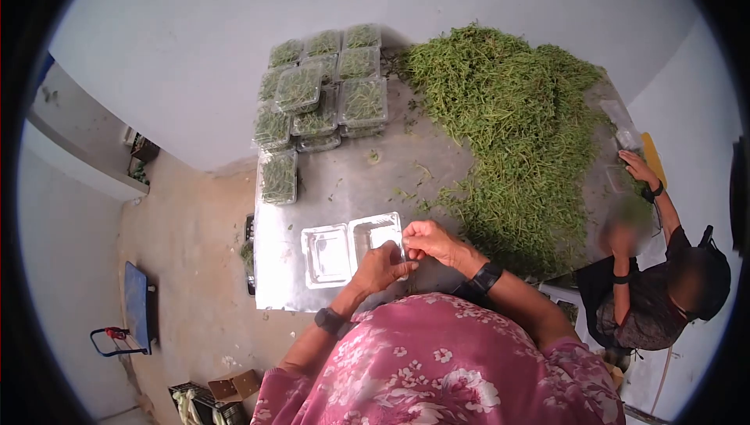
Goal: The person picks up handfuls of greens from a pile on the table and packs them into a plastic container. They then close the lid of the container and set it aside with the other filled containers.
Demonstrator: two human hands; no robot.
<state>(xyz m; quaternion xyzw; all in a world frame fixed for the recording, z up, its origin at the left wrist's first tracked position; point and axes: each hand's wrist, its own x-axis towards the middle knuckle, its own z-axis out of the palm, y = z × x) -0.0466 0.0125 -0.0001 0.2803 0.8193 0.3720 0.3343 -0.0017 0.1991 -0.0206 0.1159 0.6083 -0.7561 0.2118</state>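
Note:
An unfolded clear plastic clamshell container (349, 247) lies on the metal table in front of me, its two shallow halves side by side. My left hand (383, 269) is closed at the near right corner of the right half, thumb pointing right. On that same right edge, my right hand (433, 244) has its fingers curled in a pinch. The fingertips of both hands are partly hidden. Just beyond my right hand spreads a big heap of green leafy stems (516, 144).
Filled clamshell boxes (363, 102) stand stacked at the table's back left. Loose bits of stem lie on the metal tabletop (391, 171). At the right end, a co-worker (656, 292) reaches toward the heap. A blue trolley (137, 306) and a crate (205, 403) are on the floor at left.

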